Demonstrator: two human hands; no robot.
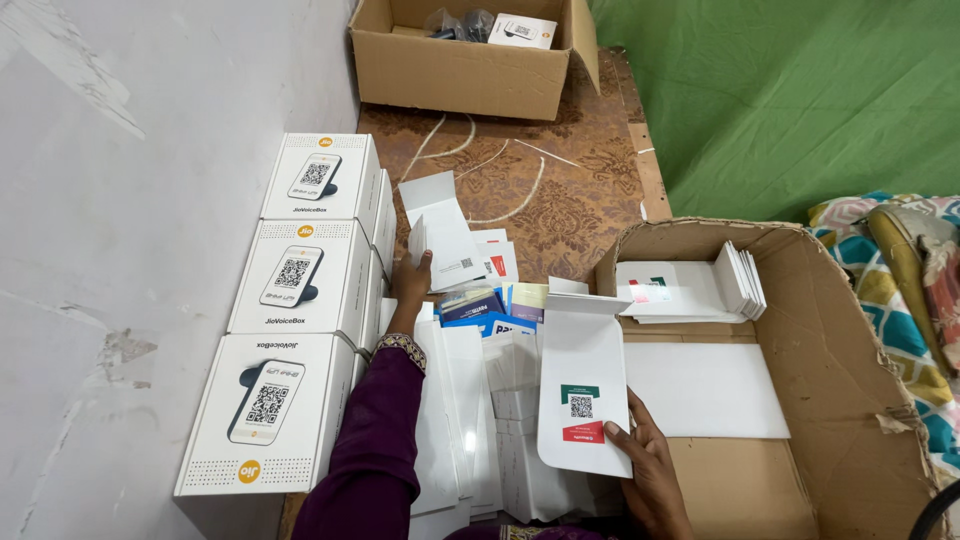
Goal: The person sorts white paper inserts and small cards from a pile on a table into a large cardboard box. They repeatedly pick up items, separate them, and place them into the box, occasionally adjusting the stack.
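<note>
Your right hand (650, 470) pinches the near right corner of a flat white card sleeve (583, 385), thumb on its face, fingers curled behind; the sleeve is smooth, with rounded lower corners, a folded flap at its far edge and a small green, white and red label around a square code. Your left hand (410, 285), reaching out of a dark purple sleeve with an embroidered cuff (403, 345), closes on the left edge of a second white folded card (445, 240), held tilted with its flap open toward the far side.

Between your hands lies a loose heap of white cards and blue-edged leaflets (490, 320) on the floor. To the right, just beside the sleeve you hold, stands a worn open cardboard carton (850, 400) with torn, wavy walls; inside it a neat stack of white cards (700, 285) rests at the far end and a plain white sheet (705, 390) lies flat nearer you.

To the left, three glossy white square boxes (295, 290) line the pale wall. Far off sits another brown carton (470, 60) on a patterned brown mat (560, 190), with green cloth (780, 100) at the far right.
</note>
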